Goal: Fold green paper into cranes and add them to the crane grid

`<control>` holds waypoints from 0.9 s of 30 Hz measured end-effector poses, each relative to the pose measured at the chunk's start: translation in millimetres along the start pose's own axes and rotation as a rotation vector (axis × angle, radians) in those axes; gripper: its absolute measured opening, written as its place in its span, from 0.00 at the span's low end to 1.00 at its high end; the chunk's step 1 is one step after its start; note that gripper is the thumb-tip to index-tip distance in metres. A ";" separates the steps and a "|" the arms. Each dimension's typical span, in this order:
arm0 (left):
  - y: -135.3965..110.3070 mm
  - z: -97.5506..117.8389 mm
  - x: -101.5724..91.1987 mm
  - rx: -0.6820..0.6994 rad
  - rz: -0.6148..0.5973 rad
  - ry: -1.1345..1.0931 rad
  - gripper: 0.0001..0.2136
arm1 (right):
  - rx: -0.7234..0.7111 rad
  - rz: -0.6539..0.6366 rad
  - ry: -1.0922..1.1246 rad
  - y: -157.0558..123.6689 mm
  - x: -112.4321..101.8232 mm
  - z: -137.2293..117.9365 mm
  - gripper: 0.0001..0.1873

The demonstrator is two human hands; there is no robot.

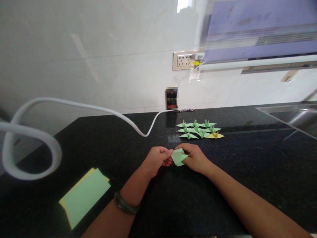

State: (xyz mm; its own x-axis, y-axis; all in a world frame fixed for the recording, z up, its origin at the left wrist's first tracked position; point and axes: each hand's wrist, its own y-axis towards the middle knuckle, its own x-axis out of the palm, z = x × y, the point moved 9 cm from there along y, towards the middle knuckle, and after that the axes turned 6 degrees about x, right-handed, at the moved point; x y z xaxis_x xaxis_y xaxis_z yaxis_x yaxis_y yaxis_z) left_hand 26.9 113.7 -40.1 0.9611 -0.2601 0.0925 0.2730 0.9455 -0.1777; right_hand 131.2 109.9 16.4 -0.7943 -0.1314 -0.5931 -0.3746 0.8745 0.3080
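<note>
My left hand (156, 159) and my right hand (195, 158) meet over the black counter (247, 165), both pinching a partly folded light green paper (178, 156) between them. The left fingers grip its left corner, the right fingers hold its right side. A dark bracelet (125, 204) sits on my left wrist. Just beyond the hands lie several finished green paper cranes (195, 129) and one yellow crane (215, 135).
A stack of green and yellow paper sheets (84, 195) lies at the near left. A white cable (74, 105) loops from the left to a small dark device (171, 98) against the wall, below a socket (184, 60). A steel sink (294, 117) is at the right.
</note>
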 end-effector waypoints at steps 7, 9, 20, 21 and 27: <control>1.4 -1.4 -0.7 0.010 0.006 -0.024 0.13 | 0.021 -0.019 0.002 0.8 3.7 3.8 0.13; 1.4 -1.5 -0.3 0.010 0.005 -0.026 0.13 | 0.029 -0.020 0.004 0.9 4.5 5.6 0.13; -0.1 0.7 2.2 0.023 -0.019 0.014 0.13 | 0.062 0.004 0.104 0.8 3.0 11.3 0.04; -0.4 0.9 2.9 0.019 -0.023 0.020 0.14 | 0.054 0.008 0.105 0.9 2.2 10.3 0.04; -2.5 -0.2 8.8 -0.016 -0.070 0.060 0.20 | 0.040 0.039 0.094 1.2 -1.1 7.2 0.05</control>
State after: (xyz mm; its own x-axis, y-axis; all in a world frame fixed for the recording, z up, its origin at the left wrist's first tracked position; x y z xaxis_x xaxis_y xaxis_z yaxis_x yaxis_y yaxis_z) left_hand 34.7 109.0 -39.1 0.9404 -0.3370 0.0463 0.3396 0.9215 -0.1883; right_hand 135.2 114.4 12.1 -0.8500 -0.1378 -0.5085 -0.3241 0.8978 0.2984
